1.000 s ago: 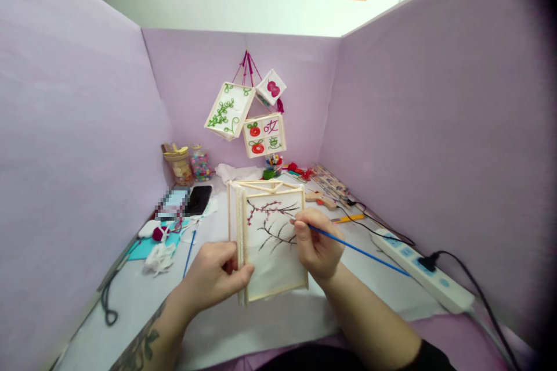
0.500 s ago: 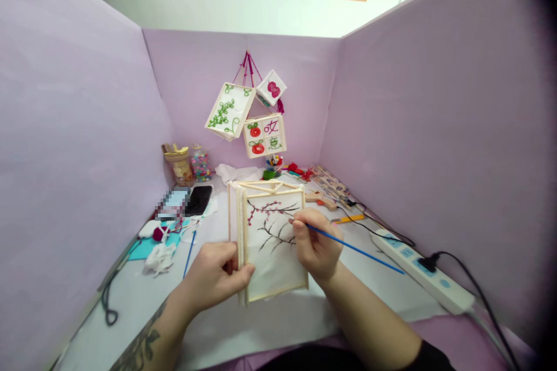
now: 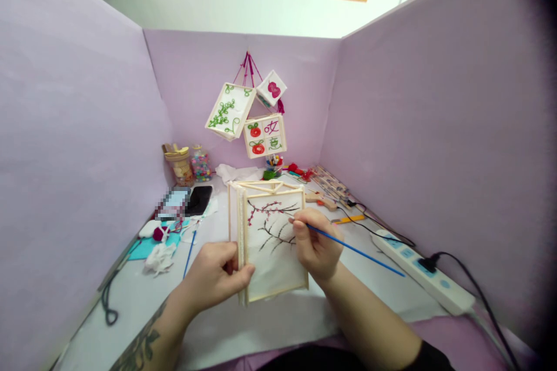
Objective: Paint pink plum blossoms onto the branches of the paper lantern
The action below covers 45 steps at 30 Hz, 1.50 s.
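A wood-framed lantern [image 3: 272,269] with white panels stands tilted toward me in the middle of the table. Its front panel bears dark painted branches, and small reddish blossoms dot the upper one. My left hand [image 3: 217,275] grips the lantern's lower left edge, thumb on the front frame. Between the fingers of my right hand [image 3: 317,243] is a slim blue paintbrush [image 3: 357,250], its tip at the panel near the upper branch's right part. The right hand hides the panel's right side.
A white power strip [image 3: 424,272] with a black plug lies at the right. Leftward are a second blue brush [image 3: 190,255], crumpled tissue [image 3: 159,259] and a dark phone [image 3: 200,201]. Decorated lanterns [image 3: 230,110] hang at the back wall. A glue gun [image 3: 322,200] lies behind my right hand.
Almost nothing differs. The right hand and the brush's rear end have shifted very slightly; the lantern and left hand stay in place.
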{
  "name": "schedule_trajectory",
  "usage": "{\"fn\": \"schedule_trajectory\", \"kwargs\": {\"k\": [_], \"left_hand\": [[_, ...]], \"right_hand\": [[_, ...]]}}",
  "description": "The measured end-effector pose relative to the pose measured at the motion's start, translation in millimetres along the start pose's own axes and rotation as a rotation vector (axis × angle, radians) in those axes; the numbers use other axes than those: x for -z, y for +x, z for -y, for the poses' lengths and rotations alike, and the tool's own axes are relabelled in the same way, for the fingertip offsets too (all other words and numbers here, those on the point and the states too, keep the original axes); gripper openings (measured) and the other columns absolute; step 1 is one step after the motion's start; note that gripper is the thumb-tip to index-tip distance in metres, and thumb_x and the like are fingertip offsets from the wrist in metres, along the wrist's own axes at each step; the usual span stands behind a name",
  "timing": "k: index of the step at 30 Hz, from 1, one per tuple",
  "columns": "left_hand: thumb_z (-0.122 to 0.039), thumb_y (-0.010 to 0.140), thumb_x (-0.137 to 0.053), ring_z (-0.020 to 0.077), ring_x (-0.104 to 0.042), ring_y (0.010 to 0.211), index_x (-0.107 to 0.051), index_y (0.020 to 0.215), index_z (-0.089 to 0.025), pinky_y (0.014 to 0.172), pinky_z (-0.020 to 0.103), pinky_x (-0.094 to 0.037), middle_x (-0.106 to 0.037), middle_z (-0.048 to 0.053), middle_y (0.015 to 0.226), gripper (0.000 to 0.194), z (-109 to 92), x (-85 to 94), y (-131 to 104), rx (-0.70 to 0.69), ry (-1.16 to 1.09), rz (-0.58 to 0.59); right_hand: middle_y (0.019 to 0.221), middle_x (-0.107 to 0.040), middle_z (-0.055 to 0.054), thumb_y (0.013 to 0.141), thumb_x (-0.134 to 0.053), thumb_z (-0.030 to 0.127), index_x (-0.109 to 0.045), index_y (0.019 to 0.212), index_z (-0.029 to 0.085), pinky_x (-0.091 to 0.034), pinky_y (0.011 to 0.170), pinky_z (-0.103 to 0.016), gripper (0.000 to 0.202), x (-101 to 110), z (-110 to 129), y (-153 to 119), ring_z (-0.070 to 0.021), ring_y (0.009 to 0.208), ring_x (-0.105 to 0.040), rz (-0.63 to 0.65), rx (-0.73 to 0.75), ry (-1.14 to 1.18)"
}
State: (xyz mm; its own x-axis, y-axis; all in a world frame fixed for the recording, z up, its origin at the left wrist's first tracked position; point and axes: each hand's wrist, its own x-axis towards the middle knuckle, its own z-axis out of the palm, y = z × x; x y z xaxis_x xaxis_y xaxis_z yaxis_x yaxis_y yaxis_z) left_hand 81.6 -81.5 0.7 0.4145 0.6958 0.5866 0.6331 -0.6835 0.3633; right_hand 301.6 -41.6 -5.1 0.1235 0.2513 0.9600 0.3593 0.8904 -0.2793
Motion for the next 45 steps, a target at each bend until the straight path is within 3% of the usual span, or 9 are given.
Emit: {"fn": "schedule_trajectory", "kwargs": {"k": [14, 22, 27, 32, 36, 45], "left_hand": [[-0.025, 0.08, -0.061, 0.0052, -0.039, 0.04, -0.044, 0.052, -0.018, 0.042, 0.016, -0.03, -0.045, -0.007, 0.045, 0.034, 0.9, -0.2, -0.3, 0.047, -0.019, 0.013], [-0.028, 0.081, -0.058, 0.0064, -0.04, 0.04, -0.042, 0.051, -0.02, 0.042, 0.017, -0.03, -0.044, -0.007, 0.044, 0.035, -2.5, 1.1, 2.9, 0.093, 0.008, -0.007], [-0.027, 0.081, -0.058, 0.0058, -0.039, 0.039, -0.041, 0.051, -0.019, 0.042, 0.017, -0.03, -0.043, -0.007, 0.044, 0.035, -1.9, 2.1, 3.0, 0.082, 0.018, -0.011], [-0.028, 0.082, -0.059, 0.0055, -0.04, 0.039, -0.042, 0.052, -0.019, 0.042, 0.016, -0.03, -0.044, -0.007, 0.044, 0.036, -1.3, 2.7, 1.8, 0.072, 0.034, -0.002], [-0.027, 0.082, -0.059, 0.0055, -0.041, 0.04, -0.042, 0.052, -0.019, 0.042, 0.016, -0.031, -0.045, -0.006, 0.044, 0.035, -1.3, 3.2, 1.5, 0.066, 0.034, 0.006], [-0.028, 0.082, -0.059, 0.0054, -0.041, 0.04, -0.042, 0.052, -0.019, 0.043, 0.016, -0.032, -0.045, -0.007, 0.044, 0.035, 1.4, 1.5, 0.3, 0.045, 0.043, 0.016]], "right_hand": [[0.074, -0.068, -0.001, 0.09, -0.057, 0.011, -0.064, 0.092, 0.021, -0.056, 0.062, -0.028, 0.012, -0.9, 0.2, 0.4, -0.0152, 0.065, -0.066, 0.01, -0.014, -0.01], [0.08, -0.069, -0.002, 0.093, -0.06, 0.023, -0.068, 0.093, 0.021, -0.056, 0.063, -0.031, 0.008, -3.3, -9.6, -8.4, -0.0165, 0.07, -0.067, -0.207, -0.226, 0.141], [0.089, -0.072, -0.004, 0.097, -0.055, 0.022, -0.07, 0.108, 0.023, -0.055, 0.056, -0.028, 0.018, -3.7, -10.1, -6.7, -0.0142, 0.066, -0.067, -0.159, -0.287, 0.324], [0.092, -0.073, -0.003, 0.09, -0.065, 0.015, -0.069, 0.105, 0.024, -0.058, 0.063, -0.03, 0.018, -2.8, -12.0, -10.7, -0.0161, 0.075, -0.069, -0.12, -0.271, 0.205], [0.088, -0.072, -0.003, 0.091, -0.062, 0.013, -0.067, 0.1, 0.024, -0.059, 0.072, -0.033, 0.015, -0.8, -11.1, -10.0, -0.0177, 0.08, -0.07, -0.109, -0.161, 0.112], [0.075, -0.067, 0.0, 0.086, -0.06, 0.009, -0.066, 0.094, 0.024, -0.054, 0.063, -0.032, 0.018, 3.0, -6.9, -1.3, -0.0163, 0.066, -0.063, -0.044, -0.008, -0.006]]}}
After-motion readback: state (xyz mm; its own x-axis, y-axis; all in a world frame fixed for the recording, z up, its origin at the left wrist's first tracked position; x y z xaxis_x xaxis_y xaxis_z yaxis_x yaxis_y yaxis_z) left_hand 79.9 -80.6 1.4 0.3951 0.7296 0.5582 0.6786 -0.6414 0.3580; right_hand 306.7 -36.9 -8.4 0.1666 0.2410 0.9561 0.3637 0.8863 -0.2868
